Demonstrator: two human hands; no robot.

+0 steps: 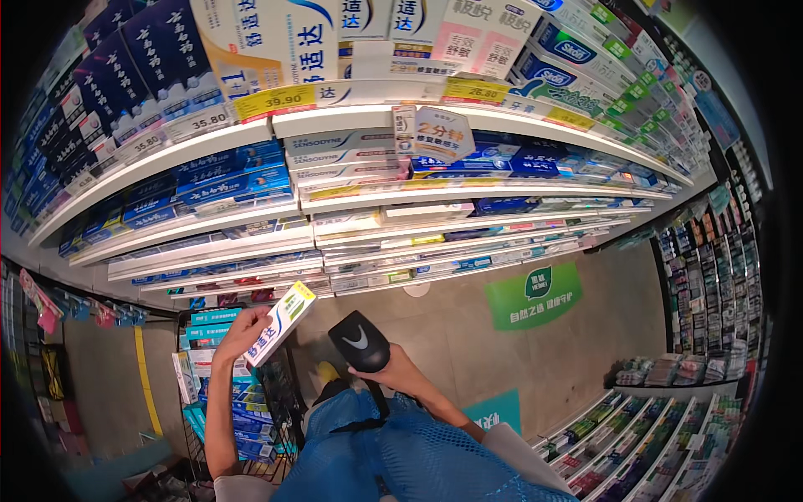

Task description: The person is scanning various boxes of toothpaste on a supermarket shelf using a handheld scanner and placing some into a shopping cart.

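My left hand (pixel 248 332) is closed on a white Sensodyne toothpaste box (pixel 282 323) with a yellow end and a green leaf print, tilted up to the right. The box is above the top of a wire shopping cart (pixel 188 401) full of blue, teal and white boxes. In my right hand (pixel 394 370) is a black handheld barcode scanner (pixel 359 342), its rounded head pointing up and to the left. The box and the scanner are apart, over the floor.
White shelves (pixel 339 116) of toothpaste boxes with yellow price tags (pixel 276 100) curve across the front. Lower right stand more stocked shelves (pixel 602 439); a dark rack of hanging goods (pixel 709 282) is at the far right. Green floor sticker (pixel 533 298) ahead; blue mesh vest (pixel 389 452) on my body.
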